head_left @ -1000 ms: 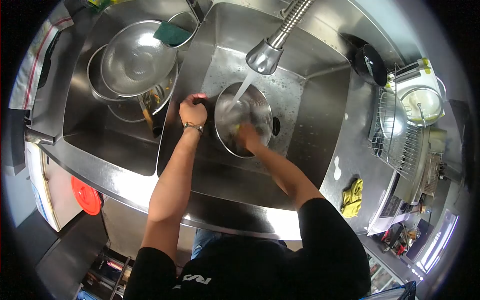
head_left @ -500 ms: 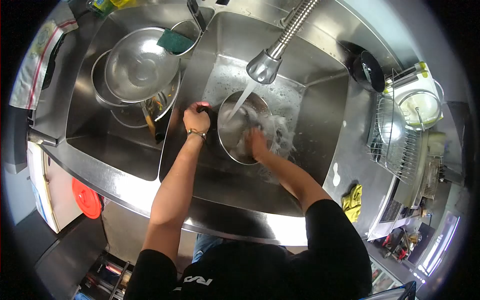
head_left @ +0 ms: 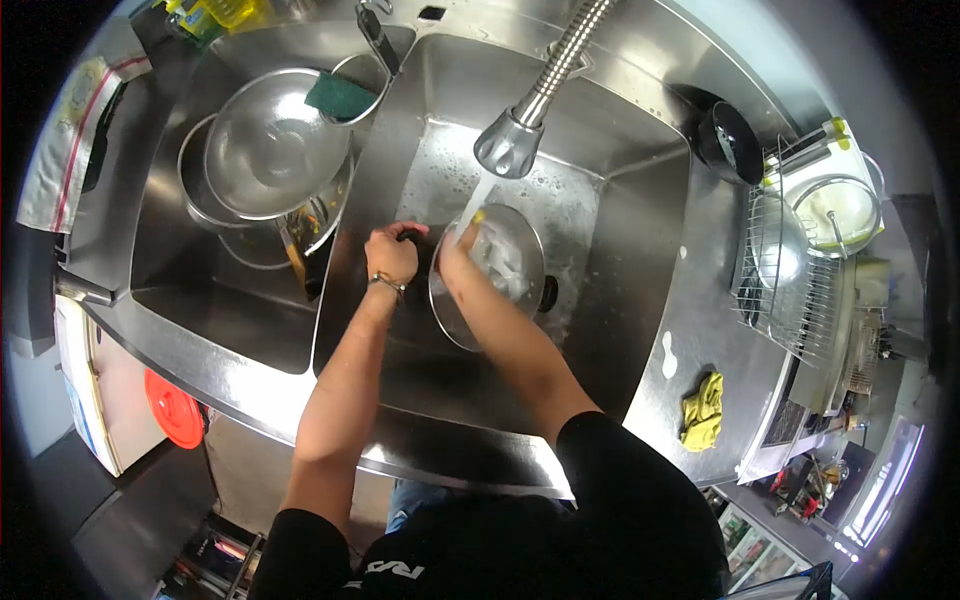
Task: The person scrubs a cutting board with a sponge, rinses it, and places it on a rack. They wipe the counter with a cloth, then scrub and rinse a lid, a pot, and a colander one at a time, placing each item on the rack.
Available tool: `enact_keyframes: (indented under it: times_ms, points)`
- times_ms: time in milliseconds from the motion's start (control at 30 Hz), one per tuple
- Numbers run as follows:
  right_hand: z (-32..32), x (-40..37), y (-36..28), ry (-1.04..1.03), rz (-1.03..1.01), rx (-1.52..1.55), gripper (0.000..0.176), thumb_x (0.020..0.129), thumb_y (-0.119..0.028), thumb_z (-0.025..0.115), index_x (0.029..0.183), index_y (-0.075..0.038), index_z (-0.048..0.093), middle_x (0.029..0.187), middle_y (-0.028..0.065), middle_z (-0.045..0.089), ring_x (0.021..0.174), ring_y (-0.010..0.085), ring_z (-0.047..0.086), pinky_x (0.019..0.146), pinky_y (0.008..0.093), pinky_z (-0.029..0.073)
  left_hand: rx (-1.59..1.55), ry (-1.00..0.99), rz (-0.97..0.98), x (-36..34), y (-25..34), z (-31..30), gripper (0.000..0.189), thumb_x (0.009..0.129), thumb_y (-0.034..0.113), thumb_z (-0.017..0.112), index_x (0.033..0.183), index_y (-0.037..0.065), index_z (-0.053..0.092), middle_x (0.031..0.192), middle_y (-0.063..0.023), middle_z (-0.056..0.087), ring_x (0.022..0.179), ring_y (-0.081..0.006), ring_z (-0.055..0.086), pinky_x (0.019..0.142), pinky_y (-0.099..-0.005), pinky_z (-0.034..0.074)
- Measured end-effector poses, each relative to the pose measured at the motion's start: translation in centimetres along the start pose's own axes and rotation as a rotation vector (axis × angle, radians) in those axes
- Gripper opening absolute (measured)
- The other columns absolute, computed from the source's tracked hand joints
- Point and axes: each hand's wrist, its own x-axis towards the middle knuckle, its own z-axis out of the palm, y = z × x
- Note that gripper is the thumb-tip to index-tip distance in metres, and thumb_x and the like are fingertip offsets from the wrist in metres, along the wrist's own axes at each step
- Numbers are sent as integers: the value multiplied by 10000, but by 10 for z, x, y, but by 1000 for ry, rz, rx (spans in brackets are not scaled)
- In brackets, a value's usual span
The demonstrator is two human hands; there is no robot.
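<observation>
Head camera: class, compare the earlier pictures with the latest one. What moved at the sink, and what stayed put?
The right hand moved inside the pan, from its lower middle up and left toward the handle, under the running water. Nothing was taken up or let go. The left hand still grips the handle; the tap still runs; the bowls in the left basin stayed.

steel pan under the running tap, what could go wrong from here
Water from the spring-necked steel faucet strikes the right hand inside the round steel pan, so it may splash out of the steel sink. The left hand holds the pan from one side only; wet, it could slip or tip.
</observation>
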Motion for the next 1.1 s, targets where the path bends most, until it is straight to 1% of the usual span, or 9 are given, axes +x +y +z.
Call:
enact_keyframes:
  times_ms: [367,467,600,667,700,767,833,1000,1100]
  points:
    - [-136,-67,29,-1056,-881,-1378,395,934,-271,328,1227,-64,495,1226,150,508,1197,282,418,1058,409,259,10,83,65,2,8,-19,308,649,-45,457,779,86,704,796,-140,668,779,-269,654,722,-306,491]
    - [-151,16,-15,-938,-1354,-1874,345,888,-191,411,1199,-77,508,1261,112,490,1186,302,425,1046,423,278,68,23,103,0,4,-12,303,647,-44,462,782,81,702,780,-151,664,764,-268,655,716,-309,493]
    - [-145,52,-42,-752,-1463,-1150,330,855,-158,457,1158,-47,523,1213,101,505,1148,307,446,1027,432,291,40,-17,207,-5,12,-8,373,615,-66,432,816,92,703,747,-154,658,703,-241,653,674,-302,485]
    - [-157,36,-31,-151,-1872,-1464,336,856,-145,452,1165,-24,507,1224,128,489,1159,321,434,1022,400,306,31,-44,151,-5,13,-7,373,611,-65,433,813,92,704,752,-165,656,721,-252,653,689,-303,481]
    - [-162,21,-19,-144,-1878,-1464,336,856,-145,452,1165,-24,507,1224,128,489,1159,321,434,1022,400,306,-2,41,201,-2,8,-3,373,610,-64,434,813,91,705,753,-166,657,712,-253,649,684,-304,480]
    - [-165,-27,16,-505,-764,-1610,483,861,-198,443,1302,-11,387,1330,146,401,1230,249,373,1042,384,249,-18,120,123,-4,14,-3,369,614,-62,435,821,82,704,759,-161,664,706,-244,648,681,-302,478]
    - [-134,-35,51,-1267,-684,-1887,483,875,-240,465,1295,-15,391,1279,149,447,1180,244,416,998,376,306,-9,135,70,-6,13,2,348,614,-63,448,798,89,702,759,-160,663,730,-280,647,696,-323,484]
    - [-98,-124,-20,-465,224,357,293,925,-274,461,1107,-51,515,913,83,566,806,147,543,670,320,462,-84,144,154,-15,25,1,254,647,-74,479,744,68,666,753,-156,656,767,-310,647,688,-331,495]
    - [-135,-102,-44,-445,-218,466,336,905,-220,494,1191,-47,464,977,93,534,946,194,505,788,340,420,-187,134,410,-19,28,2,248,636,-129,413,761,0,583,793,-132,675,790,-229,665,721,-285,495]
